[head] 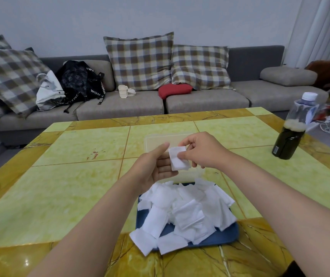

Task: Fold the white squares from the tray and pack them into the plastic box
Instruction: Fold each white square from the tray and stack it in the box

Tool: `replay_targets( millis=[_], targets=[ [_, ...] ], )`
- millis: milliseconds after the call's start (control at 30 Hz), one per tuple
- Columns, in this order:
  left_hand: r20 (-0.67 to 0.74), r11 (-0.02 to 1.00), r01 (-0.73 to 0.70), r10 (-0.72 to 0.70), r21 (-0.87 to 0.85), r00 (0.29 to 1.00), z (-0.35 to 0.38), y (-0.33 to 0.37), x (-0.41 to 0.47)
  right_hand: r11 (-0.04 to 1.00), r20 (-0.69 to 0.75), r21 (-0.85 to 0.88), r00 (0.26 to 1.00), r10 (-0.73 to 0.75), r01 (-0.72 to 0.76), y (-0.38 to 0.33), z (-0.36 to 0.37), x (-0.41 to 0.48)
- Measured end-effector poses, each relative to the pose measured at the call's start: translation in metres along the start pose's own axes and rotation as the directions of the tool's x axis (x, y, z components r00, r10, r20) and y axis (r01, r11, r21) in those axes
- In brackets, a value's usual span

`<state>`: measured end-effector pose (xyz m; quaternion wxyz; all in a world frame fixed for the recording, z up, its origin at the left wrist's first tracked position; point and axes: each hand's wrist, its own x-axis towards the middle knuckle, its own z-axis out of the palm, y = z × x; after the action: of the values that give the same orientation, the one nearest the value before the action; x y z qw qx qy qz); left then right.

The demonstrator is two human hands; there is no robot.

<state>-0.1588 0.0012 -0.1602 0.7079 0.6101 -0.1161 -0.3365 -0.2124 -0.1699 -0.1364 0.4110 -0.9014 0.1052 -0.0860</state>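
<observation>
Fingers (183,156) of the right hand (200,152) pinch one white square (178,162) at its 3 o'clock edge. The left hand (154,166) lies flat beneath it, above the plastic box (160,139), at 12 o'clock from the tray (220,239). It looks light and limp, so grip the corners.

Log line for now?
left hand: carries white square | right hand: pinches it | plastic box: behind hands | tray: loose squares heaped

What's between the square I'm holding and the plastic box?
Nothing visible. The square lies on the left hand, pinched by the right hand, just over the box; the tray lies nearer, the bottle far right.
</observation>
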Motion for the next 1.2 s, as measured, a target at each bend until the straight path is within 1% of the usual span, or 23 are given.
replay_targets(
  millis=[67,167,200,233,267,300,333,367,400,433,467,533,667,833,867,933,1000,1067,1100,1133,1200],
  targets=[
    [-0.024,0.997,-0.028,0.030,0.073,0.999,0.000,-0.001,0.000,1.000,-0.012,-0.002,1.000,0.003,-0.003,0.002,0.003,0.000],
    [-0.204,0.989,-0.051,0.079,0.140,0.976,-0.004,-0.005,0.004,1.000,-0.080,-0.014,0.997,-0.016,0.015,0.006,0.005,0.001],
    [-0.259,0.987,-0.049,0.089,0.155,0.962,-0.007,-0.006,0.006,0.998,-0.096,-0.047,0.995,-0.040,0.036,0.008,0.004,0.000],
    [-0.301,0.984,-0.046,0.096,0.170,0.949,-0.010,-0.006,0.006,0.993,-0.081,-0.102,0.994,-0.066,0.058,0.008,0.003,-0.001],
    [-0.332,0.981,-0.043,0.105,0.189,0.937,-0.013,-0.005,0.006,0.982,-0.018,-0.174,0.996,-0.085,0.081,0.010,0.002,-0.003],
    [-0.350,0.979,-0.041,0.111,0.200,0.930,-0.017,-0.005,0.007,0.963,0.092,-0.248,0.992,-0.083,0.104,0.011,0.001,-0.006],
    [-0.361,0.979,-0.040,0.112,0.202,0.926,-0.020,-0.005,0.007,0.941,0.224,-0.315,0.973,-0.051,0.122,0.013,0.003,-0.008],
    [-0.366,0.979,-0.039,0.111,0.200,0.924,-0.021,-0.006,0.007,0.921,0.346,-0.366,0.938,0.001,0.134,0.017,0.005,-0.010],
    [-0.364,0.979,-0.038,0.110,0.200,0.925,-0.021,-0.006,0.007,0.906,0.437,-0.401,0.898,0.059,0.136,0.020,0.008,-0.012],
    [-0.358,0.979,-0.037,0.109,0.202,0.927,-0.020,-0.006,0.007,0.896,0.492,-0.424,0.864,0.106,0.131,0.022,0.010,-0.013],
    [-0.349,0.979,-0.037,0.107,0.203,0.931,-0.019,-0.006,0.006,0.888,0.516,-0.441,0.846,0.135,0.127,0.023,0.013,-0.014],
    [-0.335,0.980,-0.040,0.105,0.196,0.936,-0.017,-0.006,0.006,0.863,0.512,-0.486,0.846,0.152,0.139,0.021,0.014,-0.015],
    [-0.337,0.986,-0.037,0.091,0.163,0.937,-0.015,-0.005,0.006,0.802,0.449,-0.571,0.885,0.124,0.177,0.015,0.008,-0.015],
    [-0.345,0.989,-0.021,0.072,0.149,0.936,-0.016,-0.004,0.006,0.804,0.418,-0.576,0.899,0.135,0.147,0.011,0.005,-0.018],
    [-0.346,0.988,-0.021,0.073,0.152,0.935,-0.016,-0.004,0.006,0.813,0.413,-0.563,0.902,0.124,0.147,0.011,0.004,-0.018],
    [-0.351,0.988,-0.021,0.074,0.152,0.933,-0.016,-0.004,0.007,0.875,0.404,-0.471,0.909,0.100,0.112,0.009,-0.002,-0.017],
    [-0.362,0.990,-0.022,0.073,0.142,0.930,-0.016,-0.004,0.008,0.954,0.368,-0.294,0.928,0.061,0.053,0.007,-0.011,-0.016],
    [-0.360,0.993,-0.019,0.060,0.117,0.931,-0.017,-0.006,0.009,0.999,0.297,-0.029,0.954,0.029,-0.022,0.004,-0.019,-0.015],
    [-0.350,0.996,-0.017,0.048,0.091,0.936,-0.017,-0.007,0.009,0.992,0.267,0.111,0.963,0.026,-0.057,0.003,-0.021,-0.014],
    [-0.332,0.998,-0.014,0.033,0.058,0.943,-0.016,-0.008,0.010,0.974,0.239,0.213,0.971,0.029,-0.081,0.002,-0.023,-0.014],
    [-0.279,1.000,-0.010,0.003,-0.022,0.960,-0.013,-0.009,0.009,0.948,0.183,0.300,0.982,0.055,-0.109,-0.001,-0.021,-0.013]
  ],
)
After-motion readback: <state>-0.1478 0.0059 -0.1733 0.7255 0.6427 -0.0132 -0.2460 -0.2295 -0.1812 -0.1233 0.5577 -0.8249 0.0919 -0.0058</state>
